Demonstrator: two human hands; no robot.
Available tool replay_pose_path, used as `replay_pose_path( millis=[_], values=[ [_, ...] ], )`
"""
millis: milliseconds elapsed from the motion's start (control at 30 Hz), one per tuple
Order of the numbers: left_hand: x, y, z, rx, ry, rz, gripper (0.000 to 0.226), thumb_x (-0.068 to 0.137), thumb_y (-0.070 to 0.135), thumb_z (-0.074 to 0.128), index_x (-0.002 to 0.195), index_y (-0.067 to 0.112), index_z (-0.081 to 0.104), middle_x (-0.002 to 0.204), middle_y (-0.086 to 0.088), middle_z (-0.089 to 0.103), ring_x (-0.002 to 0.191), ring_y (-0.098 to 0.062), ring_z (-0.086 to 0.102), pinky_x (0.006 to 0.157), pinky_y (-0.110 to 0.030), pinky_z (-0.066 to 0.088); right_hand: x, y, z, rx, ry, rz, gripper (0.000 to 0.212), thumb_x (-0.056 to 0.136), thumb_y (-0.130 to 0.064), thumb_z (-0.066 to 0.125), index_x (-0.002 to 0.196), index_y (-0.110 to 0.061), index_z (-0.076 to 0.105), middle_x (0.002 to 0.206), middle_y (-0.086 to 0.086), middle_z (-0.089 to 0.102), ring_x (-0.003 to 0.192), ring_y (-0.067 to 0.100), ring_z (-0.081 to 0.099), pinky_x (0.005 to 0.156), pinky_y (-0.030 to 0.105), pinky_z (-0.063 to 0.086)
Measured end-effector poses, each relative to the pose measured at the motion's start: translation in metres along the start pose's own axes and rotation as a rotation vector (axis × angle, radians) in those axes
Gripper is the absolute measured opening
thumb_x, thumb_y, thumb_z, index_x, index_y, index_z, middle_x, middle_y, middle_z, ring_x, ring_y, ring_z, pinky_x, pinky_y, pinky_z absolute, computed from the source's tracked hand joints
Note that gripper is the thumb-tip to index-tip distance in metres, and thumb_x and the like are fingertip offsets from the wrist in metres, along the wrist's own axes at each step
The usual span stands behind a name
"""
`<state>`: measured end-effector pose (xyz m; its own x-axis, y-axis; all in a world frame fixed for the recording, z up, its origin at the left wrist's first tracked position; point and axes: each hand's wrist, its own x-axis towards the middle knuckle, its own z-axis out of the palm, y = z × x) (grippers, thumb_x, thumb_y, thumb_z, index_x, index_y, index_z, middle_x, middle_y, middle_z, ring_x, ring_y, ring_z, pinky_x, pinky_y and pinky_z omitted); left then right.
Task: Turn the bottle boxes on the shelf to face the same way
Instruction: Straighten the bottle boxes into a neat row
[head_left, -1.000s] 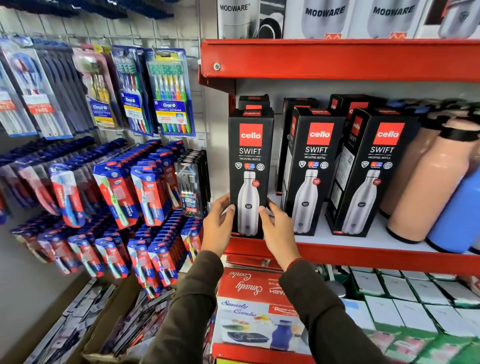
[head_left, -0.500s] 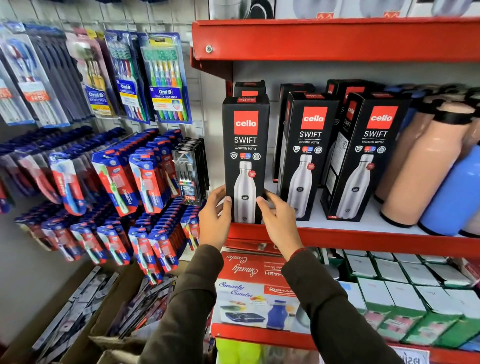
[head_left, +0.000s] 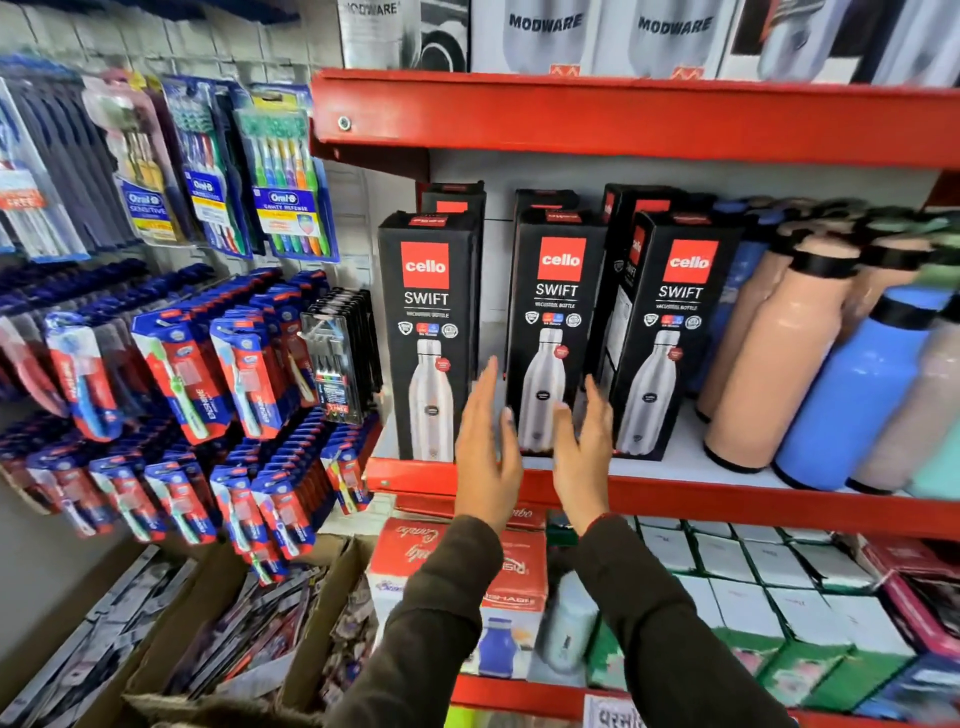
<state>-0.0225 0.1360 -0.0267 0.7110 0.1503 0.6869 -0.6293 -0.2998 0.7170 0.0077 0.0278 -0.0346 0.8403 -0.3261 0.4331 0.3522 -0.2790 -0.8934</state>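
Note:
Three black Cello Swift bottle boxes stand in a front row on the red shelf (head_left: 675, 506). The left box (head_left: 426, 332) faces front. The middle box (head_left: 553, 327) and the right box (head_left: 670, 332) are angled slightly, and the right one shows part of its left side. More black boxes stand behind them. My left hand (head_left: 485, 447) is open with fingers spread, just left of the middle box's lower part. My right hand (head_left: 582, 449) is open on that box's right side. Neither hand grips anything; both are blurred.
Peach and blue bottles (head_left: 810, 364) lean on the shelf right of the boxes. Toothbrush packs (head_left: 208, 364) hang on the wall at left. Another red shelf (head_left: 623, 119) carries Modware boxes above. Boxed goods (head_left: 753, 587) fill the shelf below, and a carton (head_left: 234, 649) sits on the floor.
Both hands have let go of the left box and moved right, now open on either side of the middle box. The camera view shifted slightly.

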Motion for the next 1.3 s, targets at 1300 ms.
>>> replay_pose_path(
  millis=[1300],
  values=[
    [-0.008,0.0,0.013,0.028,0.067,-0.473,0.039,0.103,0.023,0.047,0.139,0.009,0.053,0.137,-0.008,0.061,0.124,-0.007,0.052,0.094,-0.008,0.037,-0.012,0.0,-0.046,-0.075,-0.188,0.022,0.038,0.098,-0.037,0.051,0.133,-0.023,0.055,0.126,-0.004,0.061,0.1,0.0,0.06,0.084,0.009,0.046]
  ],
)
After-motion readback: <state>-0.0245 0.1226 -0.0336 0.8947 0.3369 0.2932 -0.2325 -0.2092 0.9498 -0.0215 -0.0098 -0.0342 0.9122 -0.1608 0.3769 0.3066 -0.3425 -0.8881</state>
